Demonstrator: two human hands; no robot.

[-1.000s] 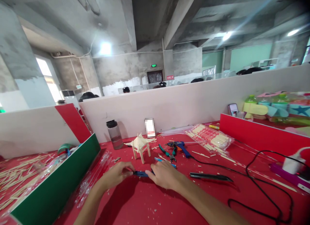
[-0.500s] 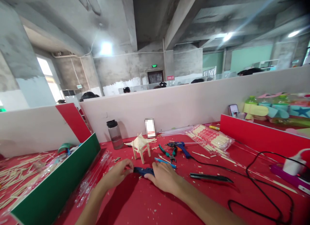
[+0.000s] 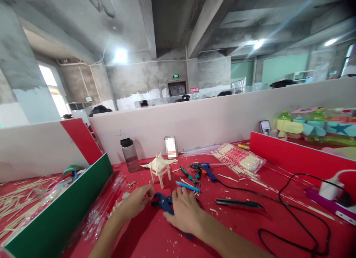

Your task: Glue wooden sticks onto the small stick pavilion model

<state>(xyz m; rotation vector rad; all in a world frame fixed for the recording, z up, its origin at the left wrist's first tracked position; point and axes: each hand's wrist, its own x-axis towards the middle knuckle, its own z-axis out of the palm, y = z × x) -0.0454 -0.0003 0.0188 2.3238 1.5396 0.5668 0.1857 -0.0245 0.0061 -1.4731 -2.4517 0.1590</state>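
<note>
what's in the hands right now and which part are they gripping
Right hand is closed on the blue-handled cutter, around its handles. Left hand pinches something small at the cutter's front end, too small to identify.

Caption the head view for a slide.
Both hands, left hand and right hand, work blue-handled cutters on a red table.

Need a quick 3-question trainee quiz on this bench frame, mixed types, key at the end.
1. True or false: the right hand rests on a blue-handled tool on the red table.
2. What stands left of the small stick model, by the partition? A) water bottle B) glue gun C) phone
3. Fill in: the left hand's fingertips pinch at the tool's ____ end.

Key: 1 true. 2 A, the water bottle; the glue gun lies right of the model. 3 left, the dark tip end.
</note>
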